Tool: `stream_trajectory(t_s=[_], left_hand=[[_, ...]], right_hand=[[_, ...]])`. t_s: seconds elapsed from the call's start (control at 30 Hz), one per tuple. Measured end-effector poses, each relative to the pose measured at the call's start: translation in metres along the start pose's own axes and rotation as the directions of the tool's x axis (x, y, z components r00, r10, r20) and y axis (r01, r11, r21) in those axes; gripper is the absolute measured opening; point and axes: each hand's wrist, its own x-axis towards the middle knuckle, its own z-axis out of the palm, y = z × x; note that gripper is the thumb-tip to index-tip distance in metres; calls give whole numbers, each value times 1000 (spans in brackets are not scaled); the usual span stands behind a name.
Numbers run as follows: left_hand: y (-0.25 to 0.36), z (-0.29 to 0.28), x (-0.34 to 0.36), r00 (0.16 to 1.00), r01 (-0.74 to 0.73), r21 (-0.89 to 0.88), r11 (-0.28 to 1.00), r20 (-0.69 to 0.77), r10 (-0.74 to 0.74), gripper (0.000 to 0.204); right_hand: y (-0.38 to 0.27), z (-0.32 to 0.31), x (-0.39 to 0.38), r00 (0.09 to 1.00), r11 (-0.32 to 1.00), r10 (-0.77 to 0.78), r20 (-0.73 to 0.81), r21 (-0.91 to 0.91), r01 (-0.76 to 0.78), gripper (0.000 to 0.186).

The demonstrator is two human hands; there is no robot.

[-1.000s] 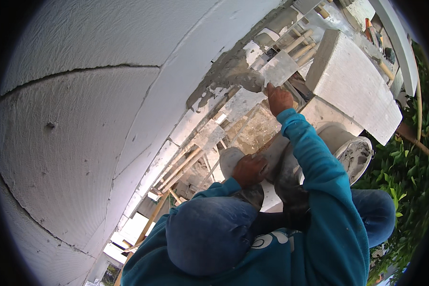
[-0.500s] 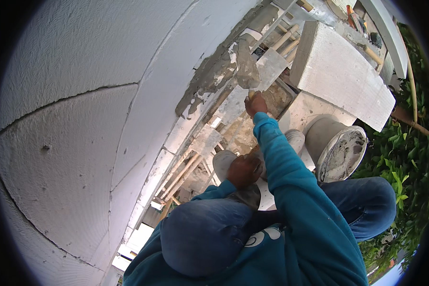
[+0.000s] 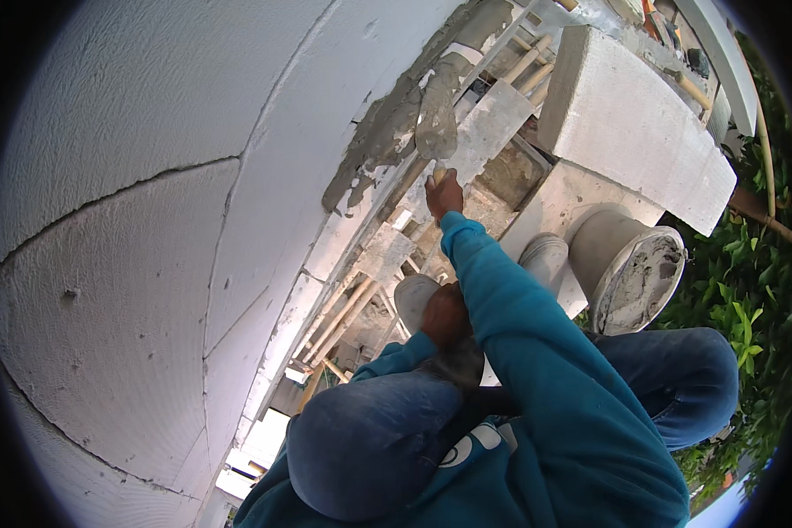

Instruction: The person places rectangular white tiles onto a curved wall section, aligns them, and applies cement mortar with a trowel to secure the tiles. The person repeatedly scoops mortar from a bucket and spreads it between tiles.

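Observation:
My right hand (image 3: 444,194) is closed around the pale handle of a trowel (image 3: 437,128), arm stretched forward. Grey mortar coats the trowel's blade, which lies against the wall's lower edge. Beside the blade, a rough band of wet mortar (image 3: 370,155) runs along that edge, with pale patches showing through. My left hand (image 3: 446,315) rests low between my knees, close to the toe of a greyish shoe (image 3: 415,299). Its fingers are hidden behind my right sleeve.
A wall of large white blocks (image 3: 141,282) fills the left. On the right stand a bucket of mortar (image 3: 638,282) and a big white block (image 3: 638,119). Bamboo poles (image 3: 348,319) and gaps lie below the platform. Green leaves (image 3: 739,326) grow at far right.
My right hand and the trowel have moved left and slightly nearer, toward the wall's edge. The left hand stays low, now more covered by the right sleeve. The view has shifted slightly.

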Motion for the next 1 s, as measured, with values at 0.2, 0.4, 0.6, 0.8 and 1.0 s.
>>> stream_trajectory(t_s=[0.2, 0.4, 0.6, 0.8, 1.0], left_hand=[[-2, -12, 1, 987, 77, -172, 982, 152, -51, 26], [18, -31, 17, 995, -43, -70, 997, 90, 49, 28], [34, -41, 23, 985, -11, 3, 1000, 172, 11, 38], [33, -34, 22, 959, -258, 106, 960, -93, 267, 42], [30, -43, 27, 978, -103, 38, 994, 186, 95, 40]], right_hand=[[6, -21, -64, 990, 993, 107, 95, -48, -103, 43], [-19, -32, -40, 994, 996, 83, -78, -9, -84, 41], [-44, -31, 20, 980, 997, 8, -201, 70, 6, 44], [-41, -39, 68, 979, 1000, 9, -205, 12, -6, 43], [-37, -45, 25, 976, 986, 151, -159, -41, -160, 45]])
